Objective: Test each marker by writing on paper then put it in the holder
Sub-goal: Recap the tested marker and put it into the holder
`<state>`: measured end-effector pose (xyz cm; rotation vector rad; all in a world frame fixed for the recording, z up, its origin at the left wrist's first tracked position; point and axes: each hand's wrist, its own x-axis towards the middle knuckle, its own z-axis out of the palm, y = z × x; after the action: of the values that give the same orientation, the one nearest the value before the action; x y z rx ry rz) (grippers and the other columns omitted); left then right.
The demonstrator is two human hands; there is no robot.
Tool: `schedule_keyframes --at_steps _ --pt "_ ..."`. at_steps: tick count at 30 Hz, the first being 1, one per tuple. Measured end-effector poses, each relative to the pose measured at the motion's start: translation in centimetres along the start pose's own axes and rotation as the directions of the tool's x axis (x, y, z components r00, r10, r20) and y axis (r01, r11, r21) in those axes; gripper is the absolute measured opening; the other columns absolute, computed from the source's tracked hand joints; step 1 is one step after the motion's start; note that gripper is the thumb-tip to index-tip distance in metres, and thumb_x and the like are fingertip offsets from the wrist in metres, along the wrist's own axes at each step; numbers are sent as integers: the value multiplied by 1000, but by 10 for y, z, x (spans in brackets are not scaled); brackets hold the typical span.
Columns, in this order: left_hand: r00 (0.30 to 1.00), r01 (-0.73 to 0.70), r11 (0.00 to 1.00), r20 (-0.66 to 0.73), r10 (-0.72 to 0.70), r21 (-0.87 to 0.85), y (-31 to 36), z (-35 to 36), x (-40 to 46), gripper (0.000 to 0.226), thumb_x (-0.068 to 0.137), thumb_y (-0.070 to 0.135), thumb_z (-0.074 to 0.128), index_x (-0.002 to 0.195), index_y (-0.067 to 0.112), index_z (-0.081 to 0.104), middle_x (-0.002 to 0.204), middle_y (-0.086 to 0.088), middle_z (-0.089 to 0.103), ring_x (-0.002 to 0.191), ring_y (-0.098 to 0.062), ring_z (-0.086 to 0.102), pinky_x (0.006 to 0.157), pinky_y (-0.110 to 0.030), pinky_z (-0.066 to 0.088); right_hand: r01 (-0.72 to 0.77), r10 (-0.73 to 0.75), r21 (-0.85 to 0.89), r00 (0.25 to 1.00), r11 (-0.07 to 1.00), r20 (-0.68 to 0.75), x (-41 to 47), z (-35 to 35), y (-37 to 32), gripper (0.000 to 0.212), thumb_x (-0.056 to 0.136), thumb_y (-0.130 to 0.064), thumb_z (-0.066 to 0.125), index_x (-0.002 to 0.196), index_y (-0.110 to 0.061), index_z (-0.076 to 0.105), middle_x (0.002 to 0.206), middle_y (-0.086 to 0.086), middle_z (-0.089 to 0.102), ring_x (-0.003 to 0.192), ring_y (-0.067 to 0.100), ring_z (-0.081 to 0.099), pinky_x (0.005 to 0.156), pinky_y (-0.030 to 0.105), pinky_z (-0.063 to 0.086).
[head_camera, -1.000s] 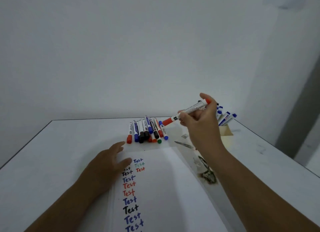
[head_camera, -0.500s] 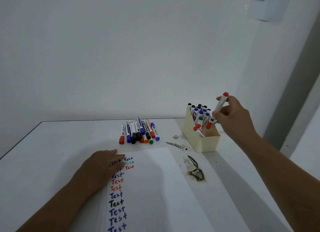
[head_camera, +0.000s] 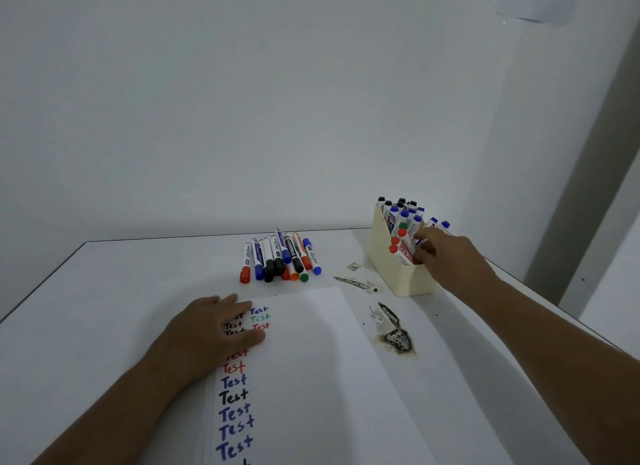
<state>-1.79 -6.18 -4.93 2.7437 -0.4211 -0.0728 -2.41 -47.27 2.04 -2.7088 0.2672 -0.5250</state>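
Red-capped marker point(head_camera: 401, 248): a moment ago held above the holder point(head_camera: 391, 267), now standing inside it among the blue and black ones. Right hand point(head_camera: 446, 256) is reaching over the holder's near corner, fingertips at the marker's barrel; whether it is gripping or letting go cannot be told. Left hand point(head_camera: 211, 329) is lying flat, fingers straight, pressing the paper point(head_camera: 311, 360) beside the written test words. Untested markers point(head_camera: 278, 256) are waiting in a row beyond the paper. Judgement: this marker is done; the next one is due.
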Motion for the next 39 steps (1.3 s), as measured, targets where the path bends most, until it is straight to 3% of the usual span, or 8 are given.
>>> schedule_keyframes --at_steps 4,9,11,15,19,22,33,39 --pt "999 -11 999 -37 10 -38 -1 1 3 102 60 98 36 146 44 43 158 16 33 146 -12 28 119 -39 27 35 5 152 968 988 -251 -24 6 -11 31 98 -20 59 129 -22 61 120 1 69 104 19 62 83 30 47" --pt "997 0 1000 -78 -2 -23 -3 4 6 86 69 88 47 143 43 48 155 17 38 141 -10 35 115 -37 32 384 -218 294 856 875 -468 -69 26 -73 25 92 -9 64 114 -20 67 109 -14 61 107 9 53 97 16 36" --pt "997 1 1000 -74 -1 -10 -2 4 6 85 70 88 46 143 44 47 155 17 38 141 -9 34 115 -37 31 432 -277 376 874 820 -399 -76 37 -101 24 91 -12 64 113 -21 67 109 -15 62 106 6 57 96 21 44" --pt "996 6 1000 -86 -7 -10 2 3 3 88 67 89 42 143 45 47 154 18 38 140 -9 34 114 -36 30 212 -203 639 975 739 -89 -71 60 -145 18 92 -17 68 106 -29 66 102 -16 68 97 0 64 82 14 51" --pt "995 1 1000 -102 -2 -15 2 3 0 78 75 85 48 142 47 46 154 19 38 140 -7 34 115 -35 30 -33 -82 801 991 598 101 -63 95 -158 15 89 -18 69 100 -29 69 91 -5 74 88 14 71 86 43 60" --pt "995 6 1000 -97 -8 -24 2 1 -2 74 78 84 49 143 47 45 154 21 36 140 -6 32 116 -36 31 -153 -25 802 978 578 205 -63 114 -154 14 90 -18 69 97 -30 68 91 -1 74 89 20 72 88 44 60" --pt "962 144 989 -230 -148 -35 14 -1 11 61 86 69 55 138 38 53 136 14 58 111 -3 55 96 -26 46 -115 -99 765 969 634 228 -54 128 -147 11 95 -23 65 101 -32 63 92 -7 69 87 9 66 81 22 56" --pt "978 152 971 -171 -121 184 24 -6 46 72 87 77 41 151 46 28 149 12 39 130 -13 41 101 -37 44 -73 -127 750 970 657 206 -55 127 -146 13 97 -22 63 107 -31 63 89 -16 65 84 1 61 68 6 42"
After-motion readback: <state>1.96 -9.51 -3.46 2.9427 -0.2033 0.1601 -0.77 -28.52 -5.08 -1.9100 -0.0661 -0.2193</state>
